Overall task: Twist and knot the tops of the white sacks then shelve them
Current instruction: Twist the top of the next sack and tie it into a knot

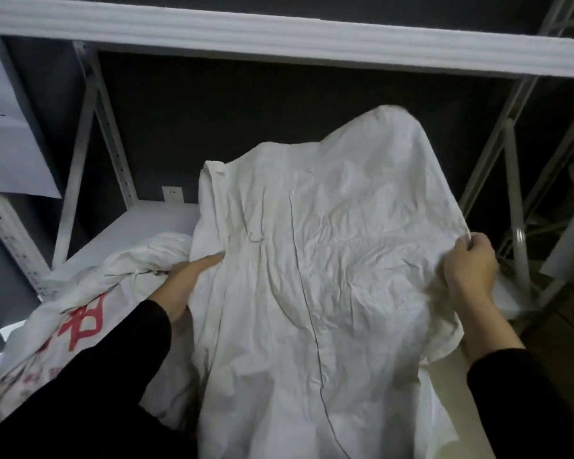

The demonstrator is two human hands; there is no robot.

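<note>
While my right hand (471,263) pinches the right edge of the plain white sack (328,260), fingers curled round a fold of cloth, my left hand (193,270) lies fairly straight-fingered against its left side, wedged between it and the red-printed sack (80,313). It's draped over the front of the lower shelf board (146,223), top end slack and peaked toward the back, under the upper beam (279,38). No twist in it that I can see. My read: gather first. Bring both edges to the middle, bunch the loose top into one neck, twist tight, then knot. Risk: catching the neighbour's cloth in the bunch.
</note>
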